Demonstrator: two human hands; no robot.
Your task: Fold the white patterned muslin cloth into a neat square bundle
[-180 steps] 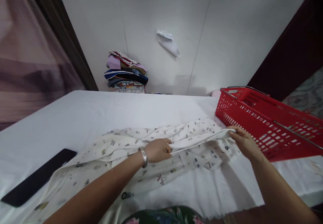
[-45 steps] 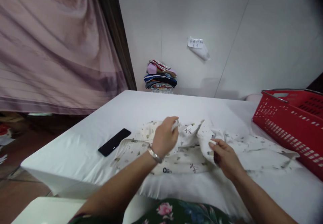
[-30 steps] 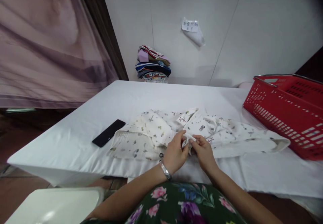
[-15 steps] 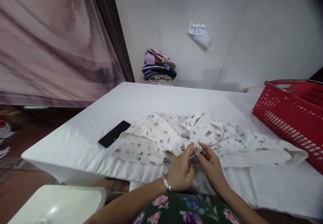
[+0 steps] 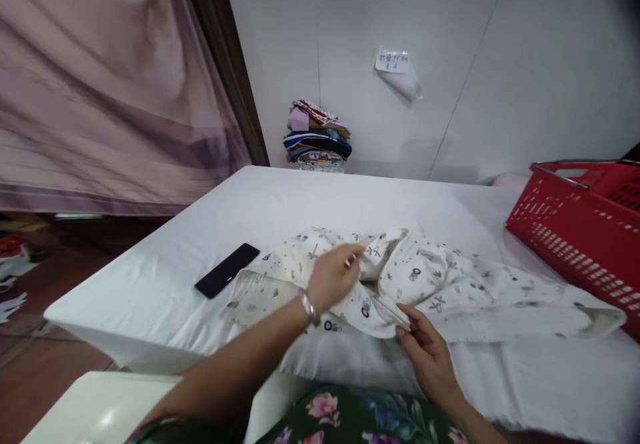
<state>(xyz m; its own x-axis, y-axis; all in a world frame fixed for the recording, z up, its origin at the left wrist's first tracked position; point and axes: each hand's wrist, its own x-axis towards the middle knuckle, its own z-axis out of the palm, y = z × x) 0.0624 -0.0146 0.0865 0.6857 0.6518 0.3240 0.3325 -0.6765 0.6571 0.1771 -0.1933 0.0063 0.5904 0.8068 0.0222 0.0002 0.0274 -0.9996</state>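
A white garment (image 5: 414, 277) with small printed animals and plants lies rumpled across the front of the table, one tube-like end reaching right. My right hand (image 5: 427, 347) pinches its folded front edge between thumb and fingers. Over the middle of the cloth is my left hand (image 5: 334, 276), a bracelet on its wrist. Its fingers curl closed, slightly blurred, near an upper fold; whether cloth is between them is hidden. Beside the garment's left end lies a black phone (image 5: 227, 271).
The white-covered table (image 5: 200, 214) meets a pale wall. A red basket (image 5: 580, 231) stands at the right. Folded clothes (image 5: 319, 139) are stacked behind the back edge. A pink curtain (image 5: 100, 84) hangs left; a white stool (image 5: 95, 407) is at lower left.
My left hand has let go of the front edge and moved up and left over the garment. My right hand still pinches the edge, now slightly lower and to the right.
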